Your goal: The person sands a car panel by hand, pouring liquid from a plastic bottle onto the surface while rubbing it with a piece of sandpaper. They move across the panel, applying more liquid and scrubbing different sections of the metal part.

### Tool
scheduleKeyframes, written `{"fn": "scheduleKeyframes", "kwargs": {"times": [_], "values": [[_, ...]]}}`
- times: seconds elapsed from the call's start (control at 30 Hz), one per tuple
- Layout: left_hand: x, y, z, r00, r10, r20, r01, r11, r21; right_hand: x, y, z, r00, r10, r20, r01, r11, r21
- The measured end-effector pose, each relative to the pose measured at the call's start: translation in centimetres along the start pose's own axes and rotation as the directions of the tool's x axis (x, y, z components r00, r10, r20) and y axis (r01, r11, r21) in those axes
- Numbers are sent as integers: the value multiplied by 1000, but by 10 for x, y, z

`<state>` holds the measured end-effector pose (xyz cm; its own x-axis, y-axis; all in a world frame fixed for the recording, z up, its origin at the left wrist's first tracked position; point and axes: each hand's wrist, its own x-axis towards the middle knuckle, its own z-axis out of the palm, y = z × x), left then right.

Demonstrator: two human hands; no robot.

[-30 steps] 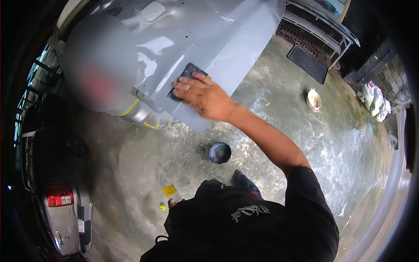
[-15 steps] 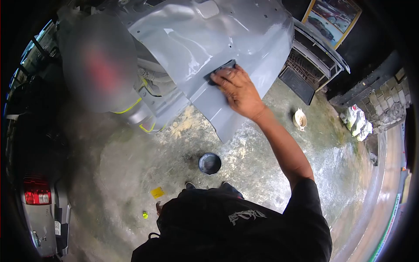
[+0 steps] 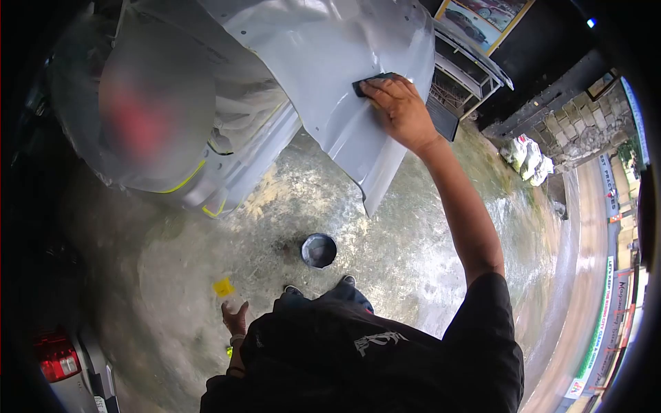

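floor (image 3: 427,261): wet, mottled concrete that fills the middle and right of the frame.
car panel (image 3: 323,48): a glossy grey body panel at the top centre. it slopes down to a narrow lower edge near the middle of the frame.
plastic sheet (image 3: 241,117): wrinkled clear covering to the left of the panel, edged with yellow tape along its lower left.
shirt (image 3: 385,358): black with a pale print, at the bottom centre. the right arm rises from it toward the panel.
rack (image 3: 468,69): a metal frame at the upper right, just behind the panel's right edge.
bags (image 3: 527,155): a white heap on the floor at the right, beside a stone wall.
pail (image 3: 319,250): small, round and dark, standing on the floor below the panel's lower tip and just above the two shoe tips.
right hand (image 3: 401,110): high in the frame, palm toward the panel. the grip is closed over the dark block, fingers spread across its back.
left hand (image 3: 235,320): low at the lower left, beside the shirt, fingers pointing up. whether its grip is closed on anything cannot be told.
dark block (image 3: 368,82): flat against the panel's right part, at the top centre, mostly under the right hand's fingertips.
yellow piece (image 3: 222,287): a small square just above the left hand's fingers.
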<state>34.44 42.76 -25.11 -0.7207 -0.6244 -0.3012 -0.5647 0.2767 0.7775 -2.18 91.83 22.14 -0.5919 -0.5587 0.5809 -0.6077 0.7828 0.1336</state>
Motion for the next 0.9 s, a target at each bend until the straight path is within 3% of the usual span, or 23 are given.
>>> {"fn": "scheduleKeyframes", "kwargs": {"times": [0.1, 0.17, 0.23, 0.3, 0.37, 0.43, 0.5, 0.57, 0.7, 0.77, 0.83, 0.9], "values": [[8, -9, 3, 1000, 2, 5, -2, 1000, -13, -5, -19, 7, 996, 86, 26, -86, 996, -9], [-2, -21, 11, 999, -39, 13, 39, 999, -27, -5, -65, 1, 995, -99, 7, 98, 994, 47], [-10, -28, 6, 993, -69, 94, 68, 998, 17, -7, -79, -5, 993, -118, -11, 119, 984, 133], [-18, -30, 0, 984, -85, 155, 96, 994, -60, -7, -57, -7, 995, -94, -21, 96, 991, 93], [-23, -29, 0, 990, -52, 131, 51, 999, 13, 1, -35, -8, 999, -45, -25, 46, 999, 22], [-35, -18, -1, 992, -82, 91, 85, 996, -34, -1, -45, -6, 1000, -16, 19, 15, 999, 32], [-46, -5, 6, 993, -111, 49, 115, 990, -84, -3, -78, -8, 992, -123, -11, 123, 980, 159], [-50, -3, 12, 992, -119, 51, 121, 991, -50, -9, -78, -9, 993, -121, -6, 118, 961, 251], [-56, 1, 16, 990, -135, 32, 135, 991, -3, -5, -42, -13, 987, -157, 28, 149, 972, 181], [-59, 7, 24, 996, -74, 55, 81, 986, -145, -4, -42, -8, 989, -149, 15, 146, 983, 112], [-61, 16, 29, 996, -85, 36, 89, 986, -141, -14, -64, -4, 996, -84, 10, 79, 967, 244], [-63, 23, 35, 995, -96, 24, 98, 988, -118, -17, -74, -5, 988, -155, -6, 150, 943, 297]]}}
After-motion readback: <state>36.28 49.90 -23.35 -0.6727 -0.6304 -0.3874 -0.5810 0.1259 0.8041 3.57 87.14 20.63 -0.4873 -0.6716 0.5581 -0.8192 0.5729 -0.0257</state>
